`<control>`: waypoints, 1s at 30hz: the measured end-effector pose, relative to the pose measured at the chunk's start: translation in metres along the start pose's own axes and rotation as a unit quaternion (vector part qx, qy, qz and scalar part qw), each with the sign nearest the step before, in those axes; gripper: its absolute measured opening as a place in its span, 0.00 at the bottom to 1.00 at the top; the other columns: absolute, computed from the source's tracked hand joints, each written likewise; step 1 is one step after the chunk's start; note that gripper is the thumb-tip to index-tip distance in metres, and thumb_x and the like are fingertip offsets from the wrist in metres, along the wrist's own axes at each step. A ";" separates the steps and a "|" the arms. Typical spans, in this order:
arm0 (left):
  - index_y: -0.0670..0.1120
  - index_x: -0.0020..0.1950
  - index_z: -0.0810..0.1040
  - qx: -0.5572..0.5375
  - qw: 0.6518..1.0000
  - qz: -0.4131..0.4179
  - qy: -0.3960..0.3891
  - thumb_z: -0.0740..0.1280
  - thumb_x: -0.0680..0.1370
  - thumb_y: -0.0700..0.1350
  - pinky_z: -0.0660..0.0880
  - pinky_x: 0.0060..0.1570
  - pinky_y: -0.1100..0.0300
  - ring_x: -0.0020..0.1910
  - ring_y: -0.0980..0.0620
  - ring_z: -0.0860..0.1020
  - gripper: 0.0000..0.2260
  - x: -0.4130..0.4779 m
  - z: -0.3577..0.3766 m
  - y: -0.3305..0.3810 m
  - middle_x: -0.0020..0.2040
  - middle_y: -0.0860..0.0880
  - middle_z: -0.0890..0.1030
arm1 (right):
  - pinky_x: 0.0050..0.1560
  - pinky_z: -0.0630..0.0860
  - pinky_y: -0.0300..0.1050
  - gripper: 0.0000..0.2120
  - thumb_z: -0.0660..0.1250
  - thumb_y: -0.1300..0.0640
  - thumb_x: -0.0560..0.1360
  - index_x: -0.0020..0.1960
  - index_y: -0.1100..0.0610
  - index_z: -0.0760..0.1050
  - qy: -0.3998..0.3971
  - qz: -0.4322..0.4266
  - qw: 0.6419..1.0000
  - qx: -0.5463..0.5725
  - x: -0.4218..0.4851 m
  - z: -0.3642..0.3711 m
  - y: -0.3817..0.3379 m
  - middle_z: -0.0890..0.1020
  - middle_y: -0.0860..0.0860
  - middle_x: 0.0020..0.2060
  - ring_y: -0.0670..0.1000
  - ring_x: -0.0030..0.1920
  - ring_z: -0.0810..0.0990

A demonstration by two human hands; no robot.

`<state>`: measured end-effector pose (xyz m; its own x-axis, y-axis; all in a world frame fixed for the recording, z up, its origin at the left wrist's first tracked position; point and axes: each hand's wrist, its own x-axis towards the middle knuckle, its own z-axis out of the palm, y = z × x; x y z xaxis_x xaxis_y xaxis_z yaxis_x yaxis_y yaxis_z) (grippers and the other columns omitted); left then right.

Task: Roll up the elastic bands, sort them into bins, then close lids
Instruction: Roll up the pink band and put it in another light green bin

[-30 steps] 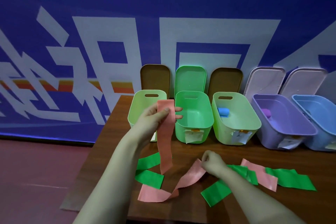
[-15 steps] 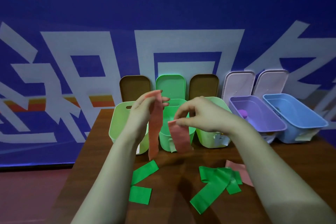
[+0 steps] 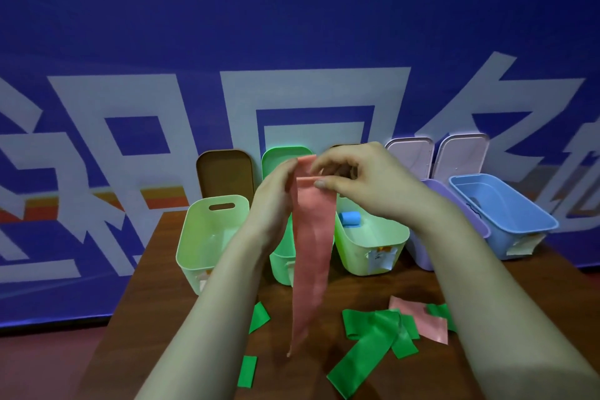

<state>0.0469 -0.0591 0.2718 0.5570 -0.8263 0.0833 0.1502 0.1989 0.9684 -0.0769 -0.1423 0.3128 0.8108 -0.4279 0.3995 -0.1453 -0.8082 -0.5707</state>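
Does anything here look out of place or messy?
Nothing spilled or damaged. One oddity: a blue roll sits in a light green bin, not the blue bin. Loose green bands lie tangled over a pink band on the table.

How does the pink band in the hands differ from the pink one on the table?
The held pink band hangs down; the other pink band lies flat on the table among green bands. The left hand and right hand pinch the held one's top; no hand touches the other. Both are pink, unrolled.
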 end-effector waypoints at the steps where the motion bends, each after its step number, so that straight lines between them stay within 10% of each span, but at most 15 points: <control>1: 0.51 0.44 0.86 0.004 1.000 0.000 -0.005 0.58 0.80 0.47 0.71 0.63 0.46 0.53 0.48 0.81 0.16 0.000 0.001 -0.001 0.49 0.46 0.85 | 0.43 0.77 0.50 0.04 0.71 0.58 0.73 0.47 0.52 0.81 0.015 -0.005 1.000 0.002 -0.001 0.000 -0.001 0.81 0.42 0.36 0.52 0.39 0.79; 30: 0.43 0.47 0.80 -0.082 0.994 -0.016 -0.072 0.52 0.83 0.50 0.74 0.58 0.49 0.40 0.52 0.84 0.19 -0.016 0.022 0.008 0.38 0.46 0.85 | 0.41 0.75 0.53 0.06 0.71 0.52 0.70 0.39 0.47 0.74 0.153 -0.029 0.987 -0.051 -0.005 -0.003 0.001 0.74 0.41 0.36 0.46 0.36 0.72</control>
<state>0.0212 -0.0554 0.2829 0.4290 -0.8982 0.0963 0.3034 0.2437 0.9212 -0.0828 -0.1422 0.3121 0.6130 -0.4692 0.6357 -0.1724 -0.8646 -0.4719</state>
